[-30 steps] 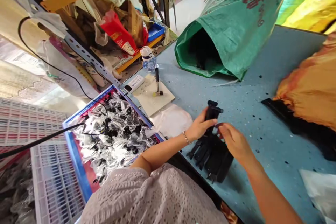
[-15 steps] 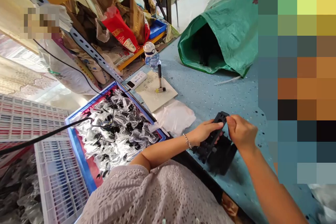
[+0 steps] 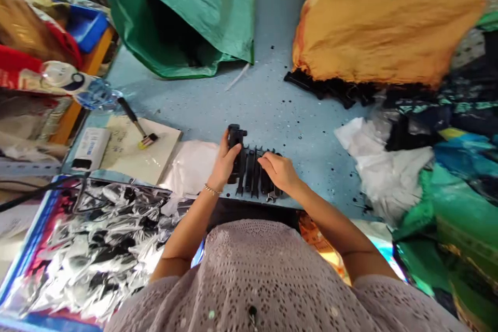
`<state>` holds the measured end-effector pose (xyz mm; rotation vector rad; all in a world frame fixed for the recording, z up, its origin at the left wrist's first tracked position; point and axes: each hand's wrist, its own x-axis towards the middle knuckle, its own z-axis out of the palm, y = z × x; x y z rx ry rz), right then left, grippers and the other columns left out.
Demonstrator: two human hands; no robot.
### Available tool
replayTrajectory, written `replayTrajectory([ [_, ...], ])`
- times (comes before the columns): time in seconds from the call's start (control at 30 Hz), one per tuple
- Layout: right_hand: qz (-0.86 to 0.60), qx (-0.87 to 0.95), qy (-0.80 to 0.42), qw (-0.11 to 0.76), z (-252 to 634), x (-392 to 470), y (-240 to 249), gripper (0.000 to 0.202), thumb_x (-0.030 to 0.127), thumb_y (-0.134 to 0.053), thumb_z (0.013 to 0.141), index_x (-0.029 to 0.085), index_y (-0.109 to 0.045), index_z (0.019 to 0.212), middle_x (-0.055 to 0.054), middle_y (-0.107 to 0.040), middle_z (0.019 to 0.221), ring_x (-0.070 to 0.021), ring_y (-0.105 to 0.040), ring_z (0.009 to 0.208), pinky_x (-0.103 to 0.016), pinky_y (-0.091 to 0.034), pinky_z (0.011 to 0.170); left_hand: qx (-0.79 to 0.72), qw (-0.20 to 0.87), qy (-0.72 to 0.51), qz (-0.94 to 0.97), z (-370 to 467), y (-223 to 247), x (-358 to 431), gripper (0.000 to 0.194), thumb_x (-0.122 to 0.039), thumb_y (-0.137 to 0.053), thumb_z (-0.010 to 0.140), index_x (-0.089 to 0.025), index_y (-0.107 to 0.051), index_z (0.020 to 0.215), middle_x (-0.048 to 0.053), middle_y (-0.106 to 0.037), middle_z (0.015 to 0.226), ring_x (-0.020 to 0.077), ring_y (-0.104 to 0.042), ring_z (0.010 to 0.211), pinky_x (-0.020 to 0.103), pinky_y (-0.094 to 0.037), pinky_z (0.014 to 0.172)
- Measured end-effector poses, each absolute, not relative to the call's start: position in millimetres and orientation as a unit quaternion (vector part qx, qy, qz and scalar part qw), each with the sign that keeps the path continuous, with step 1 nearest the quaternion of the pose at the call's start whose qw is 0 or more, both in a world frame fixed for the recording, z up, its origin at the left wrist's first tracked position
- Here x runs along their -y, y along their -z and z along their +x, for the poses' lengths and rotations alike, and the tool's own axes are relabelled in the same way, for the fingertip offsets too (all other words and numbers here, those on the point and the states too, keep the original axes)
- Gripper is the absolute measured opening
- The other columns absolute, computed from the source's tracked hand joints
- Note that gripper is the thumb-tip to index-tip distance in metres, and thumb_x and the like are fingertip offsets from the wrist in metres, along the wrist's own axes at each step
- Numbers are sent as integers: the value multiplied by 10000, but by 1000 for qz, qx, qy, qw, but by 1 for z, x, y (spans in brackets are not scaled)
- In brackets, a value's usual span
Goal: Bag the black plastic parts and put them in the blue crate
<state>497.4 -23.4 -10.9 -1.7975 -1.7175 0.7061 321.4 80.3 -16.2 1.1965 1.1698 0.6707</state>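
My left hand (image 3: 224, 165) is closed around a black plastic part (image 3: 235, 137), long and narrow with a small knob at its far end. Right beside it, several slim black plastic pieces (image 3: 252, 171) with forked ends lie side by side near the table's front edge. My right hand (image 3: 280, 170) reaches over this row from the right, its fingers bent and pressed together at the pieces. Whatever is between those fingertips is too small or hidden to make out.
A green woven sack (image 3: 218, 10) gapes toward me on the blue table (image 3: 268, 114). An orange sack (image 3: 381, 26) has black parts at its mouth. A hammer (image 3: 134, 119) rests on a pale board (image 3: 155, 150). Bagged parts fill a blue-rimmed tray (image 3: 27, 249) at left.
The view has swung right, bringing in the orange sack. My right hand has moved from the left-hand part's far end to the row of black pieces. My left hand still holds its part.
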Motion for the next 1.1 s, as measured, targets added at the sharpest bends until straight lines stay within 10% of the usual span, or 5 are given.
replayTrajectory([
  [0.17, -781, 534, -162, 280, 593, -2, 29, 250, 359, -443, 1039, 176, -604, 1095, -131, -672, 1056, -248, -633, 969, -349, -484, 861, -529, 492, -204, 660, 310, 54, -64, 640, -346, -542, 908, -139, -443, 1505, 180, -405, 1536, 306, -332, 1502, 501, -193, 1298],
  [0.37, -885, 448, -60, 107, 693, -97, 41, 557, 168, -496, 983, 0, -407, 1505, -296, -335, 1571, -404, -321, 1447, -511, -349, 1142, -515, 475, -257, 665, 328, 72, -35, 703, -378, -510, 941, -179, -312, 1586, 168, -247, 1616, 300, -216, 1558, 511, -159, 1307],
  [0.57, -885, 395, -199, 142, 697, -129, 24, 495, 217, -650, 912, -30, -552, 1331, -345, -441, 1446, -385, -563, 1199, -476, -456, 997, -554, 514, -262, 600, 310, 60, -48, 680, -410, -580, 913, -219, -392, 1538, 154, -355, 1506, 270, -466, 1366, 462, -427, 1176],
  [0.73, -793, 439, -358, 223, 623, -87, 12, 308, 415, -623, 961, 124, -671, 1048, -98, -689, 900, -170, -623, 671, -294, -508, 632, -476, 540, -355, 596, 329, 32, -61, 605, -486, -600, 939, -262, -453, 1480, 144, -435, 1506, 263, -521, 1339, 446, -460, 1144],
  [1.1, -634, 721, -131, 247, 535, -40, -29, 491, 584, -347, 1067, 178, -610, 980, -141, -646, 1026, -265, -594, 977, -351, -433, 792, -424, 723, -298, 457, 353, -22, -57, 505, -584, -659, 899, -207, -581, 1226, 42, -667, 918, 154, -648, 667, 260, -541, 565],
])
